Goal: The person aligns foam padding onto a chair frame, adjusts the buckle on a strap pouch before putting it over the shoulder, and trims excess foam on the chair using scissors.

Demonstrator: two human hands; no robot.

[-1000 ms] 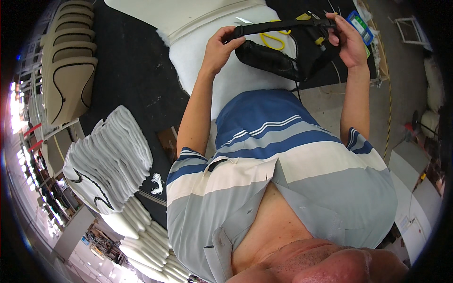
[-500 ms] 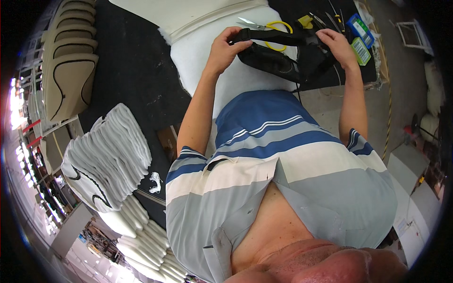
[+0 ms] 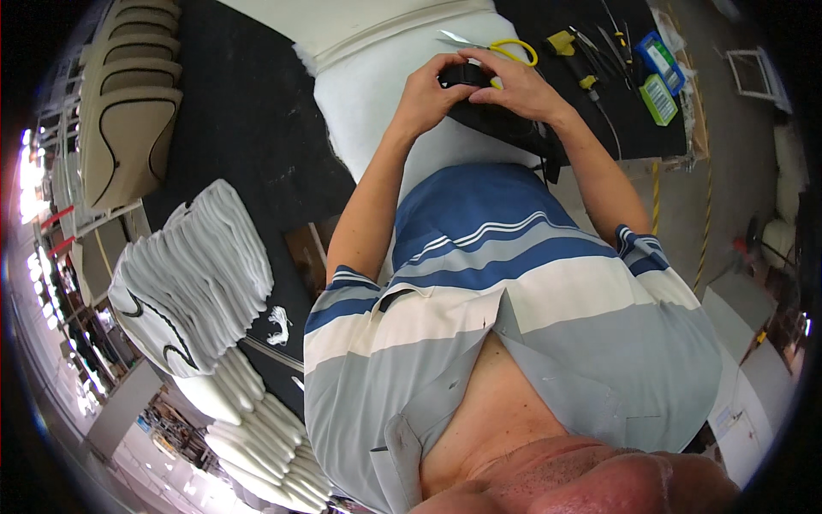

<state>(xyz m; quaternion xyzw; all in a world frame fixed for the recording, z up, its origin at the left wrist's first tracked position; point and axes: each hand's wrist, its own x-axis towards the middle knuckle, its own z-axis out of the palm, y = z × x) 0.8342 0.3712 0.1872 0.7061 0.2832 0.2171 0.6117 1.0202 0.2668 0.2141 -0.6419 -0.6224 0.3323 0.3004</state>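
Note:
Both my hands meet over the white padded piece (image 3: 355, 116) on the black table. Between the fingertips of my left hand (image 3: 425, 96) and my right hand (image 3: 524, 89) is the looped end of a black strap (image 3: 457, 75). Each hand is closed on it, thumbs nearly meeting. The strap appears to belong to a soft black pouch (image 3: 505, 127) that hangs below my right hand, against my shirt; the hand partly covers it. Just beyond my fingers lie scissors (image 3: 534, 55) with yellow handles and open-looking blades.
Right of my hands lie a yellow-and-black tool (image 3: 561, 43), several slim dark tools (image 3: 610, 56), a blue box (image 3: 658, 58) and a green box (image 3: 658, 98). At left stand a stack of beige covers (image 3: 128, 146) and a row of white padded pieces (image 3: 193, 274). White cord (image 3: 278, 325) lies nearby.
My right hand has moved left, bringing the stretched strap together at my left hand. The strap no longer spans to the right, and the tools there now show.

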